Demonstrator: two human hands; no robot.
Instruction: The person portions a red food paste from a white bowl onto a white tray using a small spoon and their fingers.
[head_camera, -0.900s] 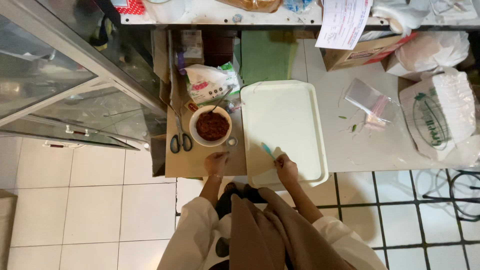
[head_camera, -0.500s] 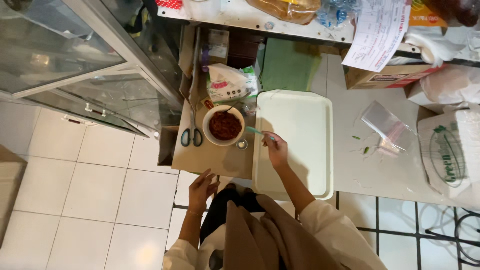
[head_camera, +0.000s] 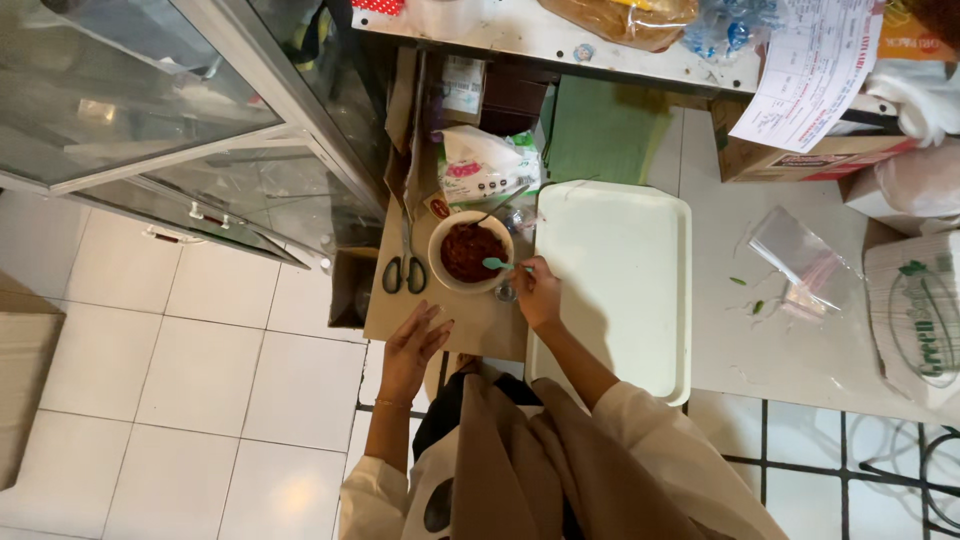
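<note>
A white bowl (head_camera: 441, 268) of dark red paste stands on a brown cardboard sheet (head_camera: 470, 325). My right hand (head_camera: 538, 292) holds a small teal spoon (head_camera: 497, 264), its tip over the bowl's right rim. My left hand (head_camera: 414, 339) rests open and flat on the cardboard, just below the bowl. Black-handled scissors (head_camera: 405, 262) lie to the left of the bowl. A second dark utensil leans in the bowl from the far side.
A white tray (head_camera: 620, 280) lies right of the bowl. Behind the bowl stands a white snack packet (head_camera: 482, 166). A glass cabinet (head_camera: 150, 120) fills the left. A clear plastic bag (head_camera: 803, 260) and a white printed sack (head_camera: 918, 315) lie at right; boxes and paper sit at the back.
My right hand moved the teal spoon from the tray's edge to the bowl's rim. My left hand dropped away from the bowl, then settled flat on the cardboard.
</note>
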